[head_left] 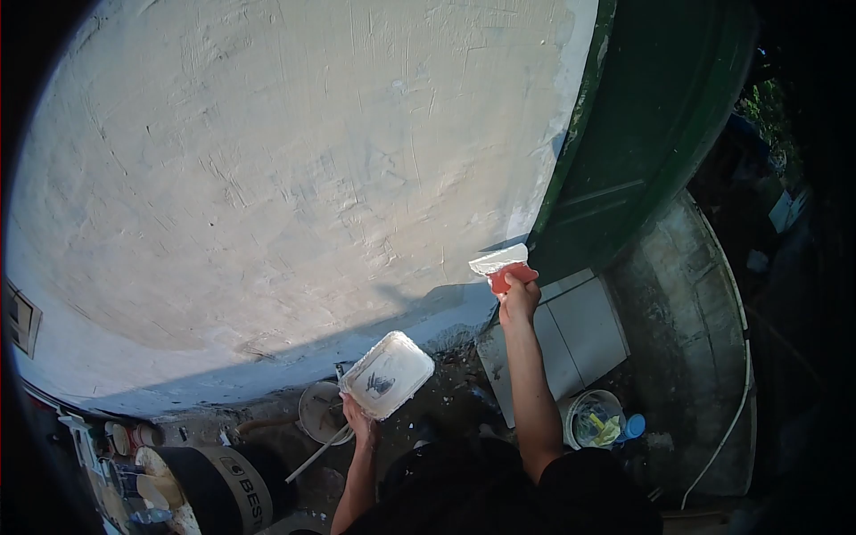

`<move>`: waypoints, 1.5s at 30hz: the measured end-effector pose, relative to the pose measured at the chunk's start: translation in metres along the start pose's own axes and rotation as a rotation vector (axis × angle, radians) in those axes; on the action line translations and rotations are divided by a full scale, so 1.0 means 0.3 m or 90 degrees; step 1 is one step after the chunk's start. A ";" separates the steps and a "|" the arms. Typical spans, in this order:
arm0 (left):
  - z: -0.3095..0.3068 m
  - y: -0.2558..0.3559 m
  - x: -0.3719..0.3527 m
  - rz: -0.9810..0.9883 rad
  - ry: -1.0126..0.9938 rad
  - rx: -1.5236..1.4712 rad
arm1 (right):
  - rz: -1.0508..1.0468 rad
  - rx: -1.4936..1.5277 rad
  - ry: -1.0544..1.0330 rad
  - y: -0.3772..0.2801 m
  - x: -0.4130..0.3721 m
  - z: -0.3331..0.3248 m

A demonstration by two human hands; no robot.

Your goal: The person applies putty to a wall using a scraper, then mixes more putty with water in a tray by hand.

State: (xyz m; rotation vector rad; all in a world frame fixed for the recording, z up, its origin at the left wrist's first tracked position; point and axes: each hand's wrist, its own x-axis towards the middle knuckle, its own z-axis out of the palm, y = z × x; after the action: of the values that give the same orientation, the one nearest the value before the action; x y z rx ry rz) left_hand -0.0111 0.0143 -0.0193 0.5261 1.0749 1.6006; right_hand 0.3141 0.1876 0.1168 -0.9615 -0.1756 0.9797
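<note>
My right hand (520,297) is closed round the red handle of a wide scraper (512,275). White paste covers the scraper's pale blade, which is at the lower right of the plastered wall (294,178), close to the green door frame. Whether the blade touches the wall I cannot tell. Lower down and to the left, my left hand (358,421) grips the edge of a white rectangular tray (389,375). Paste coats the tray's rim and inside, with a grey patch in its middle.
A green door (615,169) stands right of the wall, above a pale tiled step (580,330). A bucket (572,424) with rubbish and a blue bottle (634,426) are beside my right arm. Behind my left hand is another bucket (319,412); a black drum (234,486) stands lower left.
</note>
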 end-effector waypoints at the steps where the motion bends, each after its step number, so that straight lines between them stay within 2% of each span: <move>1: -0.011 -0.001 -0.001 -0.007 0.009 0.000 | 0.018 -0.018 0.038 0.060 0.028 -0.030; 3: -0.021 0.000 -0.001 -0.008 0.000 0.005 | 0.093 -0.051 0.059 0.210 0.121 -0.062; 5: 0.003 0.020 -0.009 0.006 -0.009 0.019 | 0.128 -0.052 0.041 0.247 0.139 -0.035; 10: 0.058 0.065 -0.022 0.030 0.010 0.026 | 0.098 -0.004 -0.107 0.037 0.105 0.196; 13: 0.092 0.087 -0.027 0.036 -0.022 0.018 | 0.035 0.038 -0.130 -0.108 0.041 0.294; 17: 0.074 0.055 -0.003 0.030 -0.026 0.014 | -0.059 0.070 -0.198 -0.225 -0.044 0.309; 21: 0.049 0.026 0.007 0.015 -0.040 -0.027 | -0.125 -0.001 -0.167 -0.320 -0.107 0.224; 24: -0.034 -0.053 0.040 -0.013 -0.037 -0.060 | -0.399 -0.238 -0.180 -0.308 -0.101 0.163; 27: -0.114 -0.117 0.063 -0.048 -0.007 -0.065 | -1.038 -0.730 -0.194 -0.225 -0.004 0.164; 28: -0.119 -0.120 0.064 -0.057 -0.001 -0.070 | -1.020 -0.733 -0.311 -0.163 0.048 0.151; 33: -0.077 -0.052 0.019 -0.061 0.013 -0.112 | -1.021 -0.936 -0.378 0.034 0.168 0.109; 38: 0.035 0.064 -0.057 0.004 0.030 0.014 | -0.941 -1.072 -0.451 0.093 0.184 0.027; 40: 0.056 0.069 -0.060 0.051 0.030 0.046 | -0.935 -1.072 -0.457 0.139 0.204 -0.014; 41: 0.043 0.058 -0.055 0.029 0.039 0.041 | -0.932 -1.073 -0.460 0.158 0.209 -0.038; 45: -0.055 -0.045 -0.012 -0.012 0.030 0.015 | -0.914 -0.882 -0.428 0.101 0.144 -0.077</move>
State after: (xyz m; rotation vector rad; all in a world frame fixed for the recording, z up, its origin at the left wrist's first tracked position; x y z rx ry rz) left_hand -0.0159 0.0049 -0.0382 0.4943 1.1322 1.5923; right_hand 0.3323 0.2127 0.0683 -1.2464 -1.9845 -0.3990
